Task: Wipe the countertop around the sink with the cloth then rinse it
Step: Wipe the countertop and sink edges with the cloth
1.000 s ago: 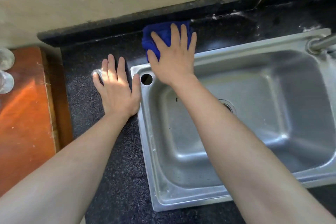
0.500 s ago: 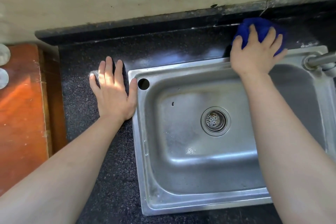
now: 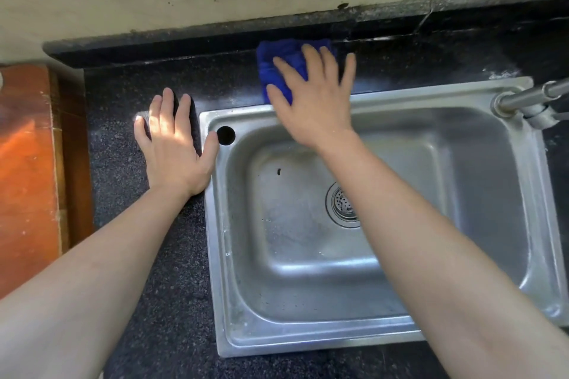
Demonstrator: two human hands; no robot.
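Nearest me, on the dark speckled countertop (image 3: pixel 160 301), a steel sink (image 3: pixel 308 343) lies between my two forearms. My left hand (image 3: pixel 175 151) rests flat on the counter, fingers straight and slightly spread, thumb touching the sink's left rim. Past the sink's far rim, my right hand (image 3: pixel 314 104), slightly blurred, presses down with straight, spread fingers on the blue cloth (image 3: pixel 277 71). The cloth lies bunched under those fingertips on the back counter strip. A faucet (image 3: pixel 523 98) stands well right of them.
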